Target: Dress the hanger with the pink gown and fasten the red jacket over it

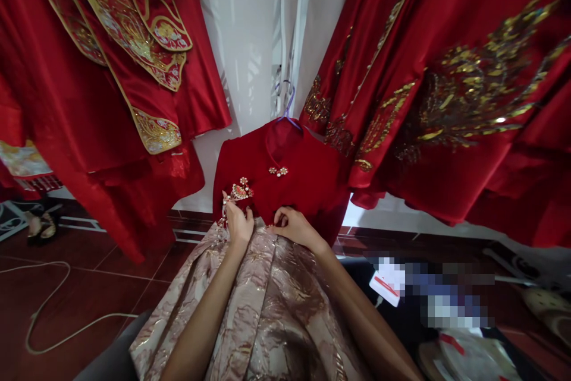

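A red high-collared top (307,173) hangs on a purple hanger (289,109) against a pale wall (243,42), a pink-and-gold brocade skirt (263,286) directly below it. The left hand (239,223) is at the top's lower left, its index finger raised at a fan-shaped beaded brooch (239,191) and its thumb a little apart; whether it pinches the beads cannot be told. The right hand (292,225) is at the top's lower edge, thumb and bent fingers close together by the waist; what lies between them is too small to tell. Both forearms cover part of the skirt. Above the brooch, a flower-shaped clasp (278,172) closes the top's collar.

Gold-embroidered red garments (102,125) crowd in to the top's left, and a sequined red gown (401,72) overlaps its right shoulder. Low to the top's left, black shoes (42,229) and a loose pale cord (68,277) lie on the tiled floor (102,292); low to its right, a white card (384,289), partly pixelated, lies on a dark surface (357,286).
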Tool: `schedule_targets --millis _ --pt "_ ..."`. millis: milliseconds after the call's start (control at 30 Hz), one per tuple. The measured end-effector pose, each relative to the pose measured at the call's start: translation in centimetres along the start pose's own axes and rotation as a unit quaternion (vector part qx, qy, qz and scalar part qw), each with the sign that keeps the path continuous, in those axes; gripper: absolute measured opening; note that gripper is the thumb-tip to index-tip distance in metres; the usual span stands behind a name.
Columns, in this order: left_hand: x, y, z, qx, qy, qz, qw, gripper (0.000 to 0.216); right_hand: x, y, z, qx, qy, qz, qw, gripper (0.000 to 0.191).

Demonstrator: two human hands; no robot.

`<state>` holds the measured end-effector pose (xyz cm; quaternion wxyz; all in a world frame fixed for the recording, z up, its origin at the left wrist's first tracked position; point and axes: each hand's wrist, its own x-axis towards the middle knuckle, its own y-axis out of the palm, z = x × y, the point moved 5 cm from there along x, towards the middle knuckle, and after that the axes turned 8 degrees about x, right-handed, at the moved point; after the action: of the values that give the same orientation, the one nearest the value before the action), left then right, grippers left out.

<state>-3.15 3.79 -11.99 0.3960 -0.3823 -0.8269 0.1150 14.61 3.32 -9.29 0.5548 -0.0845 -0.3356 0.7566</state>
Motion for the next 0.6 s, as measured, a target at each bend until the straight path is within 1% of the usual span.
schedule_targets --millis 67,100,133,200,233,267,300,367,400,433,467,500,567,600 --pt "-0.5 -0.3 1.0 -0.014 -0.003 -0.001 1.0 0.061 -0.2 -0.4 0.1 -0.001 0.014 -0.007 1.0 0.023" --pt "-0.7 -0.8 1.4 -0.015 0.0 0.007 1.0 0.056 -0.2 -0.7 0.0 0.008 0.026 -0.009 1.0 0.023" --pt "-0.9 -1.5 1.8 -0.011 0.005 0.017 1.0 0.052 -0.3 -1.0 -0.2 0.024 0.042 -0.01 0.999 0.024" --pt "-1.0 -4.1 2.0 0.009 0.009 0.031 0.999 0.043 -0.5 -1.6 -0.6 0.081 0.077 0.001 0.994 0.026" --pt "-0.8 -5.7 1.7 0.02 0.007 0.036 0.999 0.039 -0.6 -1.8 -0.7 0.117 0.092 0.012 0.989 0.028" --pt "-0.5 -7.5 1.3 0.031 -0.003 0.03 0.999 0.035 -0.7 -2.1 -0.6 0.152 0.1 0.024 0.983 0.03" --pt "-0.1 -9.0 0.5 0.039 -0.005 0.039 0.998 0.032 -0.9 -2.4 -0.4 0.183 0.101 0.037 0.977 0.031" --pt "0.6 -11.1 -1.5 0.054 0.002 0.073 0.996 0.027 -1.1 -3.0 0.4 0.224 0.092 0.055 0.969 0.034" --pt "0.8 -11.5 -2.6 0.052 0.01 0.084 0.995 0.026 -1.3 -3.4 0.9 0.238 0.089 0.058 0.965 0.035" --pt "0.6 -11.3 -3.4 0.04 0.022 0.097 0.994 0.026 -1.4 -3.8 1.4 0.25 0.086 0.059 0.962 0.037" --pt "0.2 -10.5 -4.1 0.017 0.033 0.104 0.994 0.027 -1.5 -4.3 1.9 0.262 0.084 0.059 0.96 0.039" --pt "-0.4 -9.2 -4.5 -0.017 0.045 0.112 0.993 0.03 -1.7 -4.7 2.4 0.272 0.082 0.058 0.957 0.04" --pt "-2.3 -6.2 -4.4 -0.093 0.054 0.077 0.991 0.034 -2.0 -5.5 3.3 0.283 0.074 0.057 0.955 0.04" --pt "-3.5 -4.5 -4.1 -0.115 0.061 0.072 0.989 0.037 -2.2 -5.8 3.7 0.282 0.069 0.057 0.955 0.039"
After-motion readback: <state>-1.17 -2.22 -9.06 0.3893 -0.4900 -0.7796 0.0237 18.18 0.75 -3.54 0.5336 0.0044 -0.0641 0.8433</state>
